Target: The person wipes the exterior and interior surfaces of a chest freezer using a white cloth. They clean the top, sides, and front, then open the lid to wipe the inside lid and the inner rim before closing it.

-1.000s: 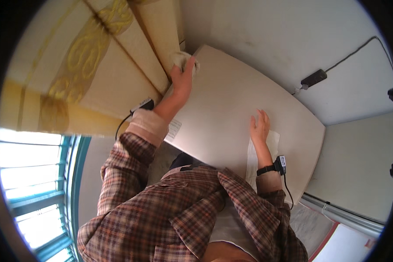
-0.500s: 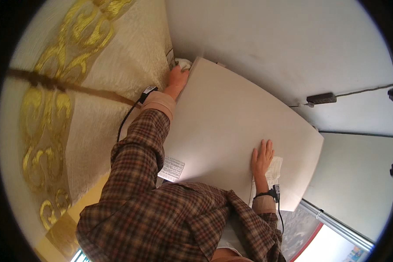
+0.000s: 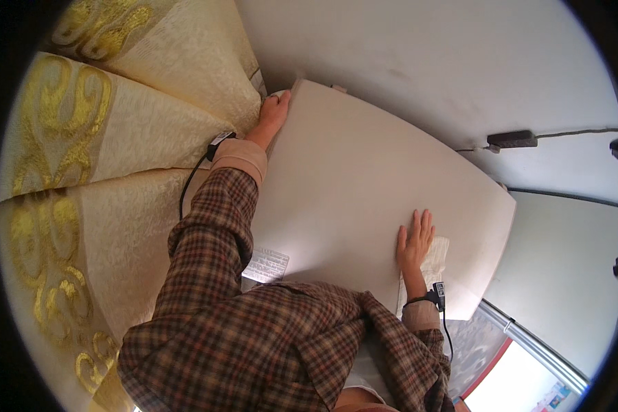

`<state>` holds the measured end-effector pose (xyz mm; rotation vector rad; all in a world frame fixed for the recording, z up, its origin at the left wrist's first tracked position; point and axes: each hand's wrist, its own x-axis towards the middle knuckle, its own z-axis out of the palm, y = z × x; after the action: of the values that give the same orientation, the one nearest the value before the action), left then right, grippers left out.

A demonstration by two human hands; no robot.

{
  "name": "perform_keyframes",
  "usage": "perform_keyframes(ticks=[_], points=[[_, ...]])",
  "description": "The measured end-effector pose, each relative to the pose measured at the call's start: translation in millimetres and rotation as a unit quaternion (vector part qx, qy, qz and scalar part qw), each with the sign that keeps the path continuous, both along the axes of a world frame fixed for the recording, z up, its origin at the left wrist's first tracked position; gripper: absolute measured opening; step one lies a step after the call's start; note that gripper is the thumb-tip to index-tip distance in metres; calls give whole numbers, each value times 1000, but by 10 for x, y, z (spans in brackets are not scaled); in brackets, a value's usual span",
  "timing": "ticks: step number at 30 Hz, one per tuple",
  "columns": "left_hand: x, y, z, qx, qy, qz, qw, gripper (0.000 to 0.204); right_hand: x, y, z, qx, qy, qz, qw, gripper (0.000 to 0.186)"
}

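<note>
My left hand reaches along the left edge of the pale, broad top, beside the cream curtain. Its fingers curl over a white cloth, mostly hidden by the hand. My right hand lies on the top's right part with fingers stretched out and apart. A pale strip of cloth or paper lies flat beneath that hand and wrist. A printed label sits at the near-left of the top.
The curtain with gold pattern fills the left. A pale wall bounds the top behind, with a black device on a cable. A silver pipe runs at the lower right.
My left hand has moved farther along the left edge, with the cloth less visible. The view has shifted: more curtain shows, the window has left view. My right hand stays open on the top.
</note>
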<state>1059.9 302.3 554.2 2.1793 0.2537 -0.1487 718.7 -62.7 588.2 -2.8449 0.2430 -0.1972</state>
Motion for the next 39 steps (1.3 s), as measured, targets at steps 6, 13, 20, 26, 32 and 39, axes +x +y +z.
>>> perform_keyframes(ticks=[6, 13, 20, 26, 32, 39], points=[[-425, 134, 86, 107, 78, 24, 991, 71, 2, -4, -19, -16, -10, 5, 1000, 57], [-709, 308, 147, 5, 186, 60, 981, 60, -28, -11, -40, 5, -18, 4, 1000, 57], [-831, 206, 377, -177, 298, 76, 935, 56, -24, -24, -58, 9, -21, 0, 1000, 57], [-771, 414, 66, -144, 310, 87, 936, 55, -30, -10, -63, 16, -31, 1, 999, 57], [-1149, 568, 37, -66, 276, 66, 957, 48, -61, -18, -88, 3, -36, 10, 999, 57], [-1810, 864, 49, -8, 222, 72, 972, 58, -74, -29, -185, 7, -47, 10, 999, 55]])
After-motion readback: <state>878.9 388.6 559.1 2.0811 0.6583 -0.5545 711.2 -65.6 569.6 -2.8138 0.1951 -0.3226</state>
